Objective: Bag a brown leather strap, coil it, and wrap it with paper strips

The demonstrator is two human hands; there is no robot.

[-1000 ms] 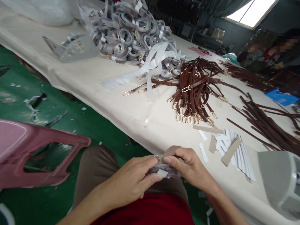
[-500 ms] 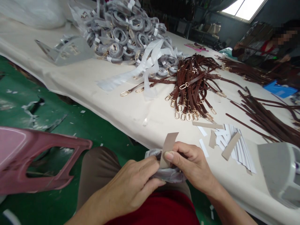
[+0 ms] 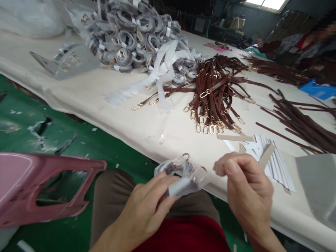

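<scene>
1. Head view, lower centre: the left hand keeps its grip around a coiled dark strap in clear plastic.
2. Right hand: grip clenched, nothing showing.
3. Strap looks light, springy, slippery; best pinched across its layers.

The strap pile is coloured reddish brown and tipped with gold clasps. Nearer than the pile, the held coil is veiled in cloudy grey (its band is whitish). Beyond the pile, rightward, a speckled black-and-white garment is set off by red.
</scene>
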